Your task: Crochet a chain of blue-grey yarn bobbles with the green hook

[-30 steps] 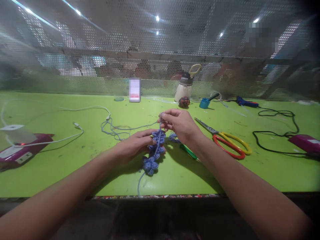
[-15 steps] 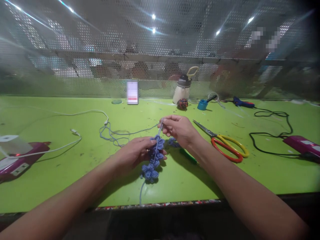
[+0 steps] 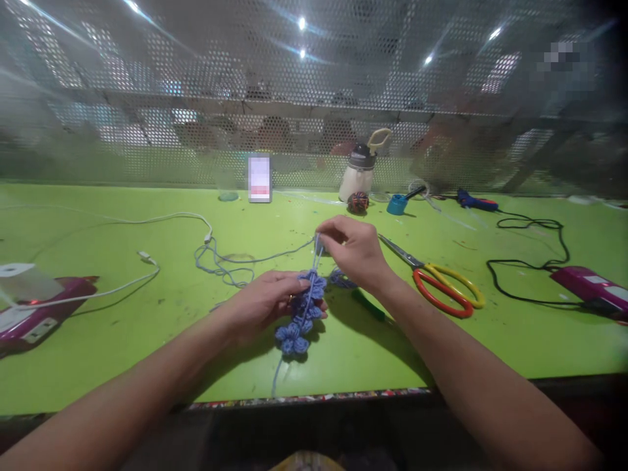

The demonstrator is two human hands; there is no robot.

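My left hand [image 3: 265, 299] grips a string of blue crocheted flowers [image 3: 300, 314] that lies on the green table [image 3: 147, 314]. My right hand [image 3: 354, 252] is just beyond it, fingers pinched on the blue yarn strand [image 3: 245, 256] that rises from the flowers. That strand trails left across the table in loose loops. Another small blue crocheted piece [image 3: 339, 279] lies beneath my right hand.
Red-and-yellow scissors [image 3: 436, 281] lie to the right, a green tool [image 3: 369, 304] beside my right wrist. Pink devices sit at the left [image 3: 39, 307] and right [image 3: 589, 288], with a white cable and a black cable. A bottle [image 3: 357, 178], a yarn ball [image 3: 358, 201] and a blue cup [image 3: 396, 205] stand by the perforated screen.
My right hand has pulled the yarn strand slightly up and away from the flowers. My left hand has kept its hold on the crochet.
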